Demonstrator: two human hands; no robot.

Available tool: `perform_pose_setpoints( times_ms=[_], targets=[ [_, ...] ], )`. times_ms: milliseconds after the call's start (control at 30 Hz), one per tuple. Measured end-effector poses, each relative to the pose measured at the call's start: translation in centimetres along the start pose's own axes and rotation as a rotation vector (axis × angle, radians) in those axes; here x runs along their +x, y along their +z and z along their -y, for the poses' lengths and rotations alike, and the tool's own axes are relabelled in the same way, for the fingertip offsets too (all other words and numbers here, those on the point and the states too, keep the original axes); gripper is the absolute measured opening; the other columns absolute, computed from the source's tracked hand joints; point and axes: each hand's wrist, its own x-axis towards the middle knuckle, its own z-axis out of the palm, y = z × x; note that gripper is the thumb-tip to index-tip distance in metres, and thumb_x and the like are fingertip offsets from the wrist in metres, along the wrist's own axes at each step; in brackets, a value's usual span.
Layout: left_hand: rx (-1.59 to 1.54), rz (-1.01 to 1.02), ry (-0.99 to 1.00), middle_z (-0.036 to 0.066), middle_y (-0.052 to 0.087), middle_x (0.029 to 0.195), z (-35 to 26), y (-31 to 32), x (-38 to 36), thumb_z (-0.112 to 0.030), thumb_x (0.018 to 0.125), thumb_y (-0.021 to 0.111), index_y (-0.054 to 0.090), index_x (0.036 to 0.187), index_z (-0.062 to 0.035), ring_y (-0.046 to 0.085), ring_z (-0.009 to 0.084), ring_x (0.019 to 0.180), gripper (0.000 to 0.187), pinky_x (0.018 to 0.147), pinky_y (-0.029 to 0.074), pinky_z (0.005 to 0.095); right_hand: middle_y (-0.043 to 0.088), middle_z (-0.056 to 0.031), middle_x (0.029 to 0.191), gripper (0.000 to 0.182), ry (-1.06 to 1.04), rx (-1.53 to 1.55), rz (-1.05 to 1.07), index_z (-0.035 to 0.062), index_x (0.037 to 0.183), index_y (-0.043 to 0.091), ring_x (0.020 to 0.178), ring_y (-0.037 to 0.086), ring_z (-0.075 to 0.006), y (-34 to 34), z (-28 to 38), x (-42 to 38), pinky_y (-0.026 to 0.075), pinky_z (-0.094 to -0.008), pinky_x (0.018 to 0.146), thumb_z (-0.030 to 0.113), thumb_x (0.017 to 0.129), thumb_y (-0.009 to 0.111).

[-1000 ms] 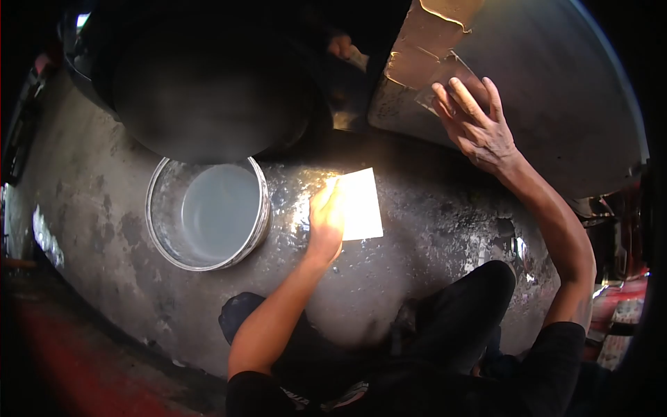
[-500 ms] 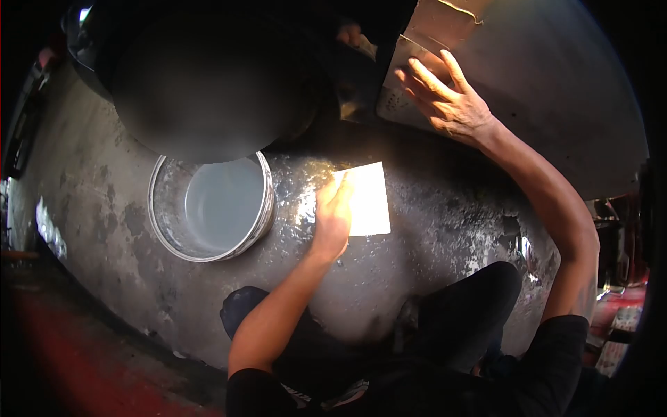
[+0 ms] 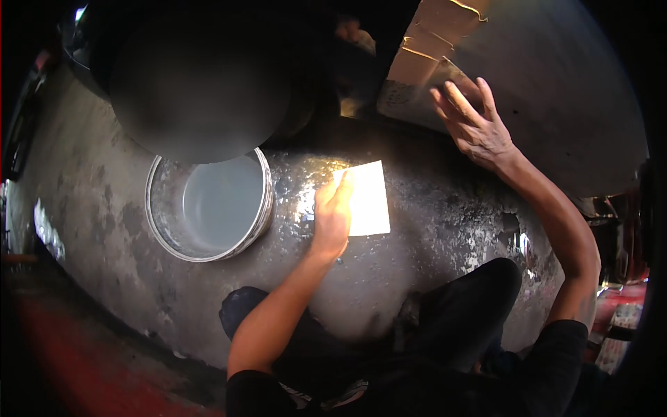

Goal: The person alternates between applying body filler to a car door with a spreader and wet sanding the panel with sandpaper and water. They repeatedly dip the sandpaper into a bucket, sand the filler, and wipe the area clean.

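My left hand is closed on the left edge of a square white sheet, which glares in the light low over the wet floor. My right hand reaches up to a smooth dark panel, its fingers a little apart. Under those fingers lies a thin brownish sheet, pressed against the panel; its kind is hard to make out. To the left of my left hand stands a round bucket of cloudy grey water.
A large dark rounded shape overhangs the bucket's back rim. Another person's hand shows dimly at the top. The concrete floor is wet and patchy, and my bent knees are in front of me.
My right hand has slid right and slightly down along the panel, the brownish sheet moving with it. My left hand and the white sheet stay in place.
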Motion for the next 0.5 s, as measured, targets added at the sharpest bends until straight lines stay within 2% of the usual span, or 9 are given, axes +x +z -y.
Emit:
perform_pose_setpoints(
  times_ms=[100,133,200,267,300,367,500],
  targets=[
    [-0.052,0.047,-0.001,-0.002,0.059,0.079,-0.3,0.3,0.1,-0.018,0.112,0.051,0.067,0.095,-0.0004,0.05,0.0054,0.069,0.03,0.062,0.041,0.0255,0.048,-0.0062,0.16,0.051,-0.075,0.04,-0.038,0.009,0.131,0.074,0.154,0.033,-0.0283,0.3,0.9,2.5,0.032,-0.0697,0.124,0.029,0.086,0.065],
    [-0.042,0.046,0.031,-0.002,0.06,0.08,-0.9,0.8,-0.2,-0.018,0.112,0.051,0.067,0.096,0.0001,0.051,0.0056,0.07,0.029,0.063,0.042,0.0253,0.049,-0.0061,0.159,0.046,-0.087,0.022,-0.081,0.0114,0.124,0.078,0.155,0.032,-0.0289,1.1,1.3,3.3,0.032,-0.0688,0.124,0.031,0.084,0.066],
    [-0.029,0.039,0.062,-0.001,0.061,0.081,-1.0,0.7,-0.4,-0.018,0.112,0.051,0.068,0.097,0.0006,0.052,0.0058,0.071,0.029,0.063,0.043,0.025,0.049,-0.0061,0.159,0.042,-0.106,0.007,-0.056,0.0133,0.12,0.079,0.155,0.031,-0.0293,1.6,1.5,4.4,0.032,-0.0688,0.124,0.031,0.084,0.066],
    [-0.049,0.077,0.02,0.001,0.068,0.093,-0.5,0.1,-0.4,-0.014,0.109,0.053,0.071,0.107,0.0018,0.059,0.0094,0.082,0.024,0.073,0.048,0.0264,0.048,-0.006,0.161,0.035,-0.12,-0.03,-0.003,0.0182,0.111,0.082,0.156,0.029,-0.0299,2.5,1.7,4.9,0.03,-0.0697,0.125,0.031,0.084,0.066],
    [-0.051,0.076,0.018,0.001,0.068,0.093,-0.5,0.2,-0.4,-0.014,0.109,0.053,0.071,0.107,0.0018,0.059,0.0094,0.082,0.024,0.073,0.048,0.0264,0.048,-0.006,0.161,0.035,-0.123,-0.028,-0.002,0.0182,0.111,0.082,0.156,0.029,-0.0299,2.8,1.5,4.8,0.03,-0.0697,0.125,0.031,0.084,0.066],
    [-0.042,0.015,0.028,-0.001,0.061,0.081,-0.7,0.8,-0.3,-0.017,0.112,0.05,0.068,0.099,0.0014,0.054,0.0072,0.071,0.029,0.064,0.045,0.026,0.046,-0.0061,0.163,0.036,-0.151,-0.098,0.014,0.0193,0.113,0.082,0.157,0.028,-0.03,3.1,1.0,4.0,0.029,-0.0712,0.124,0.032,0.084,0.065],
    [0.027,0.096,0.073,-0.001,0.062,0.083,0.3,-0.7,0.0,-0.016,0.112,0.05,0.068,0.102,0.0016,0.054,0.0077,0.073,0.027,0.066,0.045,0.0261,0.045,-0.0091,0.163,0.039,-0.082,-0.021,0.072,0.012,0.116,0.081,0.157,0.027,-0.0296,2.6,1.7,0.3,0.026,-0.0716,0.124,0.031,0.088,0.063]
  ],
)
